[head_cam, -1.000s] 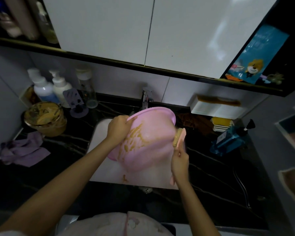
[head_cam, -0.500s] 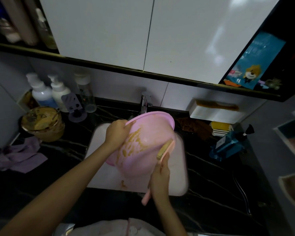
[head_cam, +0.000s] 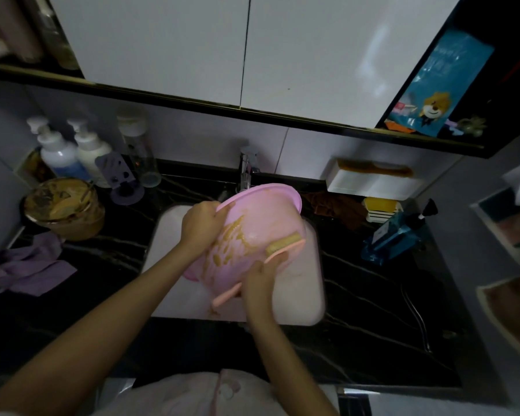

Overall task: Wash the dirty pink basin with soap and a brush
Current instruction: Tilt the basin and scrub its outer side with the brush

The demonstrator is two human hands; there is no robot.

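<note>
Currently gripping the left rim of the pink basin (head_cam: pixel 264 217) with the left hand (head_cam: pixel 201 225), fingers curled over the edge, holding it tilted above the white sink (head_cam: pixel 300 298), just near of the faucet (head_cam: pixel 246 169), brown smears streaking what looks like its outer wall. Pressing the bristles of the pink brush (head_cam: pixel 282 245) against the basin's right side with the right hand (head_cam: pixel 260 280), wrapped round the handle. Farther left on the dark counter (head_cam: pixel 373 295), a brown-smeared bowl (head_cam: pixel 63 210) beside pump bottles (head_cam: pixel 60 151), a purple cloth (head_cam: pixel 27 265) nearer.
</note>
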